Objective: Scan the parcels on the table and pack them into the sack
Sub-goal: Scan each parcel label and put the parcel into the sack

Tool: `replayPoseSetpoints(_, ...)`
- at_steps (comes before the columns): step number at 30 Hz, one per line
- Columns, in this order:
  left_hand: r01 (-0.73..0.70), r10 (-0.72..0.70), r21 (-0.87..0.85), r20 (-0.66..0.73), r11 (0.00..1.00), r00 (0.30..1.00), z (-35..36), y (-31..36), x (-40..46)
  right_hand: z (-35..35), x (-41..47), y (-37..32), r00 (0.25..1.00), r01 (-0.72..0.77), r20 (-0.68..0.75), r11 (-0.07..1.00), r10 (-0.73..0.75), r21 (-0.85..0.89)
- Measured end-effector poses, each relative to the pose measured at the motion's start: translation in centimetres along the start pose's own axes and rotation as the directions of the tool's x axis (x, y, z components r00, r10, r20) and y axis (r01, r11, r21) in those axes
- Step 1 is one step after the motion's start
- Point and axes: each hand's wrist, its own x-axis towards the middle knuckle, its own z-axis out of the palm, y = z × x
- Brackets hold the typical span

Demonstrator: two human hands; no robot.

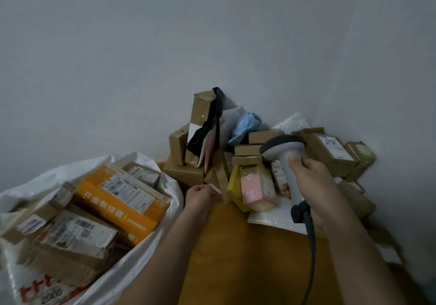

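A heap of parcels is piled in the table's far corner: brown cartons, a black bag, a blue bag, a pink and yellow box. My right hand grips a grey barcode scanner, its head pointing left over the pile. At the near edge of the heap my left hand pinches a small flat pale packet. The white woven sack stands open at the left, holding several boxes, among them an orange one.
The orange-brown table runs from the pile towards me. A grey wall closes off the back and right. A white plastic mailer lies flat under the pink box. The scanner's dark cable hangs down over the table.
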Motion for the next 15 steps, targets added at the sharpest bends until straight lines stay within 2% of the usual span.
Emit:
replayPoseSetpoints(6,0.044,-0.068,0.238,0.092,0.970,0.993,5.8,-1.4,2.3,-2.8,5.8,1.4,0.998,-0.055,-0.006,0.998,0.055,0.039)
replayPoseSetpoints(10,0.055,-0.130,0.453,0.137,0.890,0.982,9.5,-2.7,3.5,-3.4,10.0,2.8,0.995,-0.102,0.012,0.993,0.102,0.053)
replayPoseSetpoints(13,0.114,-0.201,0.458,0.147,0.882,0.968,11.9,-4.4,4.6,-3.8,12.4,4.7,0.989,-0.146,0.027,0.989,0.145,0.032)
replayPoseSetpoints(15,0.131,-0.199,0.450,0.105,0.883,0.974,13.0,-5.6,5.4,-4.4,13.3,5.7,0.983,-0.181,0.037,0.983,0.180,0.029)
